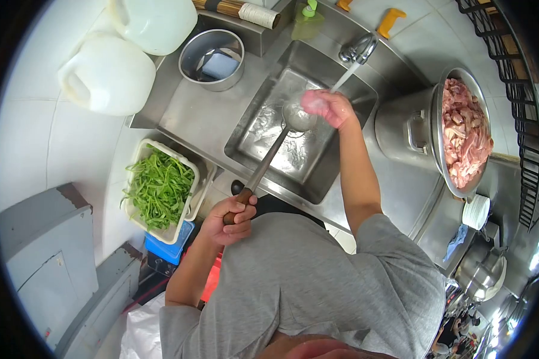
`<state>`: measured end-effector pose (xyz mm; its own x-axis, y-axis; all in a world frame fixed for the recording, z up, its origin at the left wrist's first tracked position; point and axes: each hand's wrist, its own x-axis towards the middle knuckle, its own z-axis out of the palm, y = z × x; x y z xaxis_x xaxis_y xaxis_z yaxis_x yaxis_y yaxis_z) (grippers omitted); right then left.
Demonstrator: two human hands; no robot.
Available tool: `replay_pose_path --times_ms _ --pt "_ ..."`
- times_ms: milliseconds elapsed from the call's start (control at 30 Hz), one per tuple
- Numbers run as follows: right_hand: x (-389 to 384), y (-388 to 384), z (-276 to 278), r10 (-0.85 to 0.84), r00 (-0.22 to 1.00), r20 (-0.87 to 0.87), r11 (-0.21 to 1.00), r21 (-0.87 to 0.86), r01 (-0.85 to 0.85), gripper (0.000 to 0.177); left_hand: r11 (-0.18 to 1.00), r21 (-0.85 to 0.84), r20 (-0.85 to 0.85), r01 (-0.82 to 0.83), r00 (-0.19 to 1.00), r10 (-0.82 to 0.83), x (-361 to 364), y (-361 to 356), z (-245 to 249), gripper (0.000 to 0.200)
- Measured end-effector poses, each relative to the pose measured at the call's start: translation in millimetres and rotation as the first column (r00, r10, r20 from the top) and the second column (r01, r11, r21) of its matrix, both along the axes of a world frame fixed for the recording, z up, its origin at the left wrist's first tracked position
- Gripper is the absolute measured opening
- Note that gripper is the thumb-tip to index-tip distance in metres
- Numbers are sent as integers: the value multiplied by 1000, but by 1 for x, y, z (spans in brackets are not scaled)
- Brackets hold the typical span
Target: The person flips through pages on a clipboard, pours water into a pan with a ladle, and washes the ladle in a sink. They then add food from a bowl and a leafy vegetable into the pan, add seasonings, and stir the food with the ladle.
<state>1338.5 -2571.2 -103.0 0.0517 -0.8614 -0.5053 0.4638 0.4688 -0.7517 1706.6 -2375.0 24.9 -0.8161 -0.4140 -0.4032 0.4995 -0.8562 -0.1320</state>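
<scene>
My left hand [230, 219] is wrapped round the wooden end of a long-handled ladle [270, 158]. The ladle slants up over the sink [254, 122], and water shows in and around its bowl. Above the basin, my right hand [337, 110] grips a soft pink wad [313, 103], like a sponge or cloth, close to the ladle's bowl. A stream of water falls from the tap [358, 49] just beyond my right hand.
Green leafy vegetables [159, 191] fill a white basket on the left. A metal pot [212, 60] holding a blue-grey sponge stands beside the sink. On the right, a basin of raw meat [465, 134] sits on a large stockpot [404, 128]. White jugs [111, 75] stand at upper left.
</scene>
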Motion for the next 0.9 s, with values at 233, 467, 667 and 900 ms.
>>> replay_pose_path --times_ms 233,467,667,900 --pt "-10 -16 10 92 945 -313 996 16 -92 19 963 -123 285 241 938 -198 0 -14 13 25" --pt "-46 -37 10 -41 773 -634 981 -172 -89 18 520 -338 885 784 453 -109 0 -22 17 26" --pt "-125 -84 -19 -611 -57 -789 791 -610 -42 32 31 -242 900 970 212 380 3 -13 13 34" --pt "-117 -124 -44 -315 761 -567 939 -70 337 43 45 -52 960 998 37 278 11 -6 58 43"
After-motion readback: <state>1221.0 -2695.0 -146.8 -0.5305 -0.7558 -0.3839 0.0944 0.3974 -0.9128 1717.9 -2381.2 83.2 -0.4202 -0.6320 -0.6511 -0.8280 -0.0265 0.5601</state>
